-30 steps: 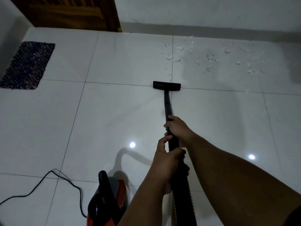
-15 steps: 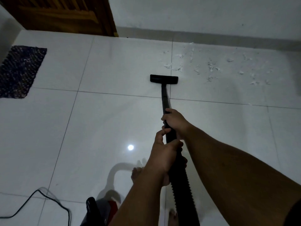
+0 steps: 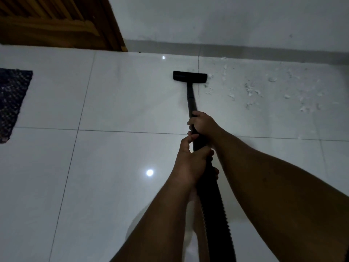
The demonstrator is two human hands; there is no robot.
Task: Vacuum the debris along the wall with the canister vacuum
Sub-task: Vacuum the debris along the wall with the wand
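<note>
Both the left hand (image 3: 190,165) and right hand (image 3: 203,122) grip the vacuum wand (image 3: 191,100), its floor nozzle (image 3: 190,76) touching the debris (image 3: 251,89) patch's left edge near the wall (image 3: 226,21); sweeping rightward seems next.

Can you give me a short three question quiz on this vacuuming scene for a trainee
1. True or false: the floor nozzle sits on the dark mat.
2. Multiple choice: most of the debris lies A) left of the nozzle, B) right of the nozzle, C) beside the wooden door.
3. Fill in: the right hand grips the wand ahead of the left hand, which grips near the ribbed ____.

Key: 1 false, it rests on bare tile by the debris edge; 2 B; 3 hose.
</note>
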